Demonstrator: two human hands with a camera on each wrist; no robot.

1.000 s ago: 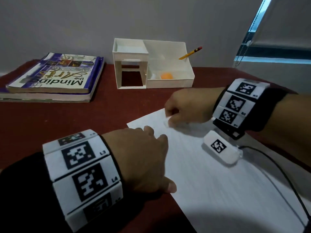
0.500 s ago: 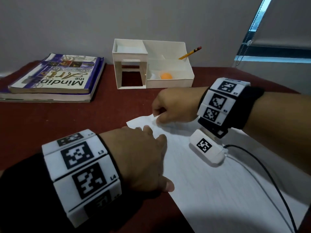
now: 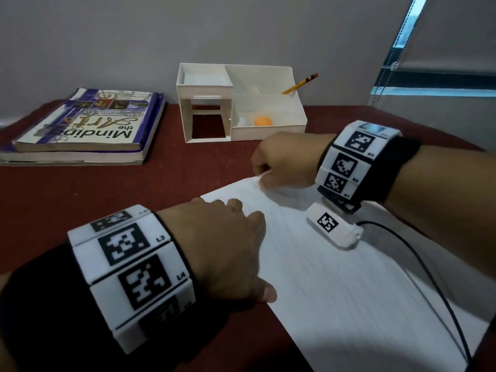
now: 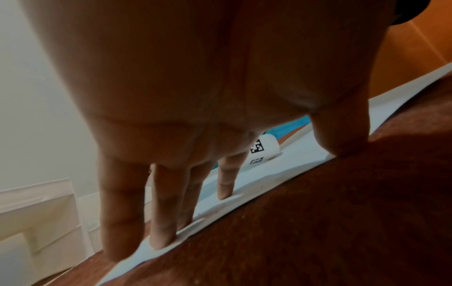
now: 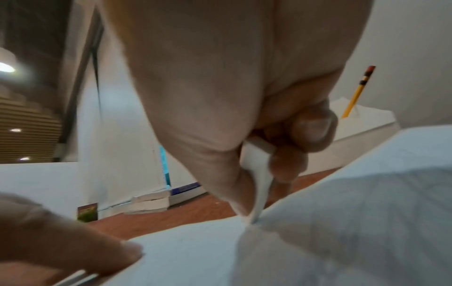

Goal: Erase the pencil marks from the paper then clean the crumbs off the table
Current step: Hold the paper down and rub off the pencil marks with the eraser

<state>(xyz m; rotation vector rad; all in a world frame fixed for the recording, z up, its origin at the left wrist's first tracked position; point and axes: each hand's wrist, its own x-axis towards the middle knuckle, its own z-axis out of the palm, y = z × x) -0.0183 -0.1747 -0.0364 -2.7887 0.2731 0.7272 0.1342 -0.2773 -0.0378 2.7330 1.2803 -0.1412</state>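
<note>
Paper [image 3: 335,277] lies on the red table [image 3: 107,189], filling the lower right of the head view. Left hand [image 3: 225,251], at centre-left, presses the sheet's left edge with straight fingers [image 4: 164,212]. Right hand [image 3: 284,162], at upper centre, pinches a white eraser [image 5: 257,174] whose tip touches the paper's far corner.

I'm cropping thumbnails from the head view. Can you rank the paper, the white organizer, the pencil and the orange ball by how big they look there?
1. paper, though it lies nearest the camera
2. white organizer
3. pencil, partly hidden inside the organizer
4. orange ball
</note>
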